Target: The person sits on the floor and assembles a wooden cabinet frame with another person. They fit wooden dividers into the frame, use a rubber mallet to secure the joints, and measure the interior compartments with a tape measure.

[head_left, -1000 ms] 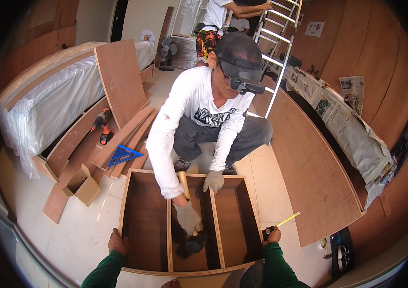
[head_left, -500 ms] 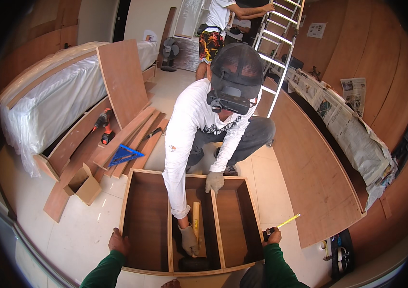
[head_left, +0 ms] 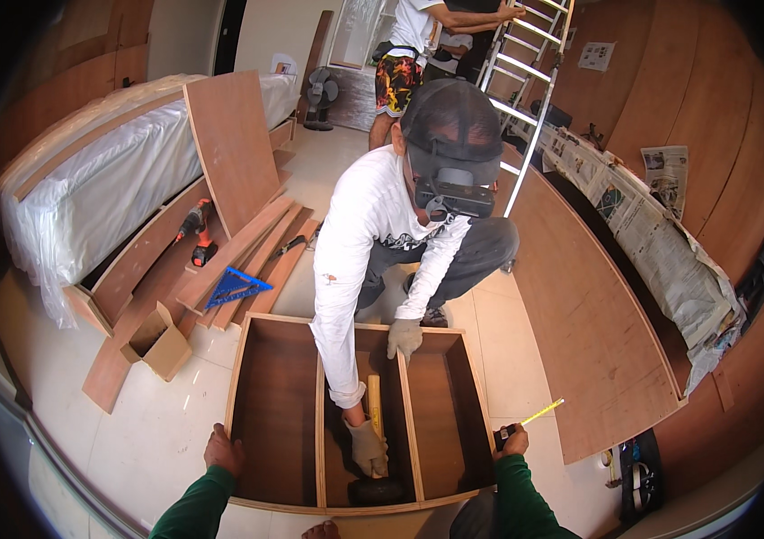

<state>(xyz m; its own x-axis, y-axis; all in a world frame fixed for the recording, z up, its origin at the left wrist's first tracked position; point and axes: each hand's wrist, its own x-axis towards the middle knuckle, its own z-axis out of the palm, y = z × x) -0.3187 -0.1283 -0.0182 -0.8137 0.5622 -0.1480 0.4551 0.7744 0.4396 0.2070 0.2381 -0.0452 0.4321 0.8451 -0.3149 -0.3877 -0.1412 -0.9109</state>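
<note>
A wooden cabinet box (head_left: 320, 431) with three compartments lies on the floor in front of me. My left hand (head_left: 224, 451) is closed on its left side edge. At the opposite edge, my right hand (head_left: 513, 441) holds a black tape measure (head_left: 503, 437), its yellow blade (head_left: 542, 412) drawn out to the right. Inside the middle compartment a co-worker's gloved right hand (head_left: 366, 446) is on a mallet (head_left: 375, 491) with a dark head and yellow handle. Their other gloved hand (head_left: 405, 338) grips the far end of a divider.
On the left lie planks (head_left: 247, 260), a blue speed square (head_left: 237, 287), a cordless drill (head_left: 199, 232) and an open carton (head_left: 159, 342). A long panel (head_left: 580, 341) stretches along the right. Behind the crouching co-worker (head_left: 373, 207), another person stands by a ladder (head_left: 526, 108).
The co-worker's gloved hand and the mallet have shifted slightly to the right, and their head has turned a little. My hands keep their places.
</note>
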